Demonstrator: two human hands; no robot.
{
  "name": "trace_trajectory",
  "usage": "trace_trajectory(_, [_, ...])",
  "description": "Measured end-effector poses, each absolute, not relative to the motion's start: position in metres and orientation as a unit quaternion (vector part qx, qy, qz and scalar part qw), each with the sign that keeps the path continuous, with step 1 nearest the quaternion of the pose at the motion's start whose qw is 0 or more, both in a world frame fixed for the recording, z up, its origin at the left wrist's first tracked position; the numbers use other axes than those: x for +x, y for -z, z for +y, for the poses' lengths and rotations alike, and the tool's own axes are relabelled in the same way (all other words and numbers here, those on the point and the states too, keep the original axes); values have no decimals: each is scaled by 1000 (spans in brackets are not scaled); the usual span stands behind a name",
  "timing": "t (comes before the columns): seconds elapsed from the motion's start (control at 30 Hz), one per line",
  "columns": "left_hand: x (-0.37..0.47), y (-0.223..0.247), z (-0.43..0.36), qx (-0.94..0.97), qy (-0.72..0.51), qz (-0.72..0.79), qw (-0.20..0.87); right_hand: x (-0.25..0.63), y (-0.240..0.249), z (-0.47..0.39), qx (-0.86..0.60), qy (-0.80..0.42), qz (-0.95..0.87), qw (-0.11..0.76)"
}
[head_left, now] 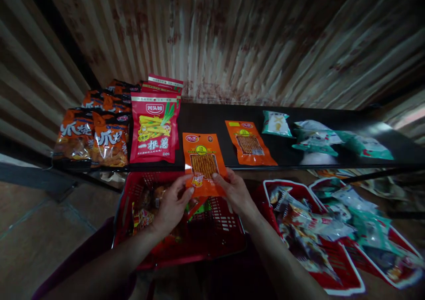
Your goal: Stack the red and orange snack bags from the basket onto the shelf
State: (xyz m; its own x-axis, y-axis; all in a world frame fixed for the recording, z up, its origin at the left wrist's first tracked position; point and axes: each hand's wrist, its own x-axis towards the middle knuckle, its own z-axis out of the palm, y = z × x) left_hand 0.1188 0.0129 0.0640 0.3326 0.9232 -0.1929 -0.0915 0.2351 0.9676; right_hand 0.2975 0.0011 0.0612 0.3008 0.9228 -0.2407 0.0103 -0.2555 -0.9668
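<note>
Orange packet [203,160], in both hands [171,205] [237,191], shelf [202,118] contact unclear

The packet [204,163] between the fingers [221,182] is orange and yellow; the pouch [154,127] left of them is red, the shelf [201,118] beyond them black.

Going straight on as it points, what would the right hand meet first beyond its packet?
Likely the black shelf, though depth is unclear; if the right hand is above it, perhaps the red pouch.

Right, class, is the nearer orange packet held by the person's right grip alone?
No, the left grip and the right grip both hold the nearer orange packet, one at each lower side.
</note>
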Motion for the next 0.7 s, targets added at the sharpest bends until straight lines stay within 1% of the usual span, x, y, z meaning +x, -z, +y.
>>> trace_trajectory(0.13, [119,-65,13,499,-378,444,641,297,-73,-2,-619,-513,-329,495])
trace_trajectory(0.27, [128,-76,21,513,-384,453,620,299,-89,4,-585,-542,-300,523])
trace_trajectory(0.4, [149,-97,40,506,-419,466,593,306,-101,20,-576,-512,-303,561])
trace_trajectory(0.53, [173,-112,68,483,-443,505,562,314,-107,48,-587,-455,-347,572])
trace_trajectory(0.6, [185,-112,84,473,-454,528,540,317,-108,66,-591,-419,-370,582])
trace_trajectory(0.7, [203,-103,110,466,-488,541,503,318,-107,98,-602,-397,-361,591])
